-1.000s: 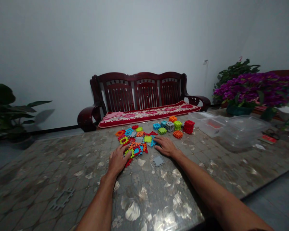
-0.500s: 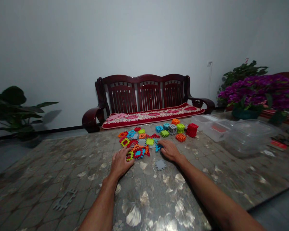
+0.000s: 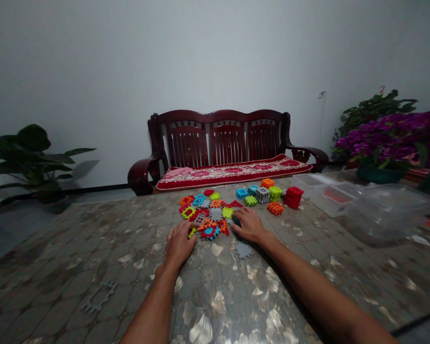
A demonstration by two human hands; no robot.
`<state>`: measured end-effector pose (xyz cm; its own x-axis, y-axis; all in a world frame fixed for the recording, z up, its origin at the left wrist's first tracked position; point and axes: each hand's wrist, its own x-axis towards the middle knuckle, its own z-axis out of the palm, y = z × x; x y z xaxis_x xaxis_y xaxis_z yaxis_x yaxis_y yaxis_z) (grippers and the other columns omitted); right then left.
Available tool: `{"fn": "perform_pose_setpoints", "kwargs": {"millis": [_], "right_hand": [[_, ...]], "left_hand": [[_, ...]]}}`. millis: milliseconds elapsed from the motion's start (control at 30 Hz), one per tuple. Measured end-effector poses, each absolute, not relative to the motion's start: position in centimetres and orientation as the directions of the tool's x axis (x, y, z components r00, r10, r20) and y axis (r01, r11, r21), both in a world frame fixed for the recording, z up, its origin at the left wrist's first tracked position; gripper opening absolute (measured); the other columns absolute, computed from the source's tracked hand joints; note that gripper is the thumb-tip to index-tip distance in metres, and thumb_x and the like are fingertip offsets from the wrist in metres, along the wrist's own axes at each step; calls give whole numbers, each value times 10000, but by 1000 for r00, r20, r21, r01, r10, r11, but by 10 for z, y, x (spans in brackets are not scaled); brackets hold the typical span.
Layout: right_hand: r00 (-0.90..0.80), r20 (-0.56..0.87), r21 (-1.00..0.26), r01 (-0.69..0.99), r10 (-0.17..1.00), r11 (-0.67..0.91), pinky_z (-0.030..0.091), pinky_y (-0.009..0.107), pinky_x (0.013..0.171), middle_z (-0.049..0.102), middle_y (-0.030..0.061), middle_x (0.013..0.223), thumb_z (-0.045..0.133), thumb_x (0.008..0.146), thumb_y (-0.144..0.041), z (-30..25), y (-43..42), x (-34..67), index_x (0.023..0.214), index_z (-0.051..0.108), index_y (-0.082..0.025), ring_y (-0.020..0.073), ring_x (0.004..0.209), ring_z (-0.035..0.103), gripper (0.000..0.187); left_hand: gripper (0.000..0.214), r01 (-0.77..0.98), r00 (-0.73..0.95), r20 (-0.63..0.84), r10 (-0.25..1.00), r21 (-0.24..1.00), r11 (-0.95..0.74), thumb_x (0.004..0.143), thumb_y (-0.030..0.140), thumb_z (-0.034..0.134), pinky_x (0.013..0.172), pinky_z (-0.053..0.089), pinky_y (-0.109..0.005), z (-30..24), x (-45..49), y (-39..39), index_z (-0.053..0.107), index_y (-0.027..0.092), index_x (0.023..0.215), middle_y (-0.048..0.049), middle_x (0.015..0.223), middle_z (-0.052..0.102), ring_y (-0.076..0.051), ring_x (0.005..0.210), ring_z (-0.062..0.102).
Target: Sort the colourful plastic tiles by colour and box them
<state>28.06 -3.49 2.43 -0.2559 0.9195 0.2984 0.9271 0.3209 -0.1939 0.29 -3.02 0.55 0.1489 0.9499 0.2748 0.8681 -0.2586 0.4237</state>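
A loose pile of flat interlocking puzzle tiles with notched edges lies on the table, in red, orange, blue, lime green and grey. At the pile's near left edge is my left hand [image 3: 181, 241], thumb and fingers apart beside a lime green tile [image 3: 192, 232]. My right hand [image 3: 249, 225] reaches to the pile's right edge, its fingers curled over a blue tile [image 3: 237, 221] that they mostly cover. Between the hands lie a red and blue tile [image 3: 210, 232], an orange tile [image 3: 207, 223] and a grey tile [image 3: 216, 214]. A single grey tile [image 3: 243, 249] lies below my right hand.
Stacked tiles, including a red stack [image 3: 294, 197] and a grey stack [image 3: 263, 195], stand behind my right hand. Clear plastic boxes [image 3: 383, 210] are on the right, near purple flowers [image 3: 390, 136]. A grey frame tile [image 3: 100, 296] lies front left. A wooden bench [image 3: 222, 138] stands behind.
The view has turned slightly left, so everything sits further right. My right hand has come a little nearer and covers more of the blue tile. My left hand stays by the lime green tile.
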Motion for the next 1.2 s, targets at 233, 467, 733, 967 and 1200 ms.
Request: {"fn": "perform_pose_setpoints", "kwargs": {"millis": [233, 467, 733, 967, 1200], "right_hand": [[-322, 157, -31, 943, 934, 330, 412, 382, 931, 709, 160, 1140, 550, 943, -333, 35, -19, 261, 1122, 693, -151, 282, 1079, 602, 292], [-397, 250, -98, 897, 883, 431, 449, 343, 886, 751, 121, 1042, 442, 999, -271, 37, -15, 265, 1138, 711, -194, 243, 986, 664, 312], [-113, 377, -443, 850, 919, 286, 462, 329, 984, 724, 81, 1217, 431, 974, -264, 25, -6, 292, 1201, 703, -212, 215, 1126, 648, 358], [-86, 313, -372, 905, 946, 206, 432, 382, 1011, 689, 92, 1280, 649, 843, -406, 18, -20, 292, 1303, 642, -226, 278, 1168, 608, 494], [-108, 278, -222, 960, 955, 173, 428, 393, 960, 685, 129, 1249, 651, 817, -355, 22, -24, 279, 1321, 620, -220, 312, 1143, 593, 523]], "left_hand": [[347, 861, 140, 288, 947, 436, -260, 826, 141, 523, 1132, 367, -453, 4, 2, -31, 686, 251, 1112, -65, 1341, 647, -238, 1302, 554], [337, 851, 133, 291, 947, 456, -260, 825, 151, 537, 1131, 372, -467, 1, 1, -29, 696, 263, 1100, -53, 1295, 679, -244, 1307, 554], [352, 857, 119, 291, 949, 452, -246, 827, 161, 533, 1139, 363, -472, -2, 1, -29, 692, 246, 1129, -72, 1343, 652, -256, 1314, 545], [302, 858, 40, 331, 943, 473, -202, 931, 301, 464, 1107, 399, -434, 4, 2, -31, 682, 254, 1134, -57, 1311, 675, -232, 1250, 587], [331, 880, -107, 301, 948, 473, -51, 937, 293, 435, 1114, 385, -429, 2, 0, -28, 667, 245, 1167, -66, 1317, 678, -235, 1245, 594]]}}
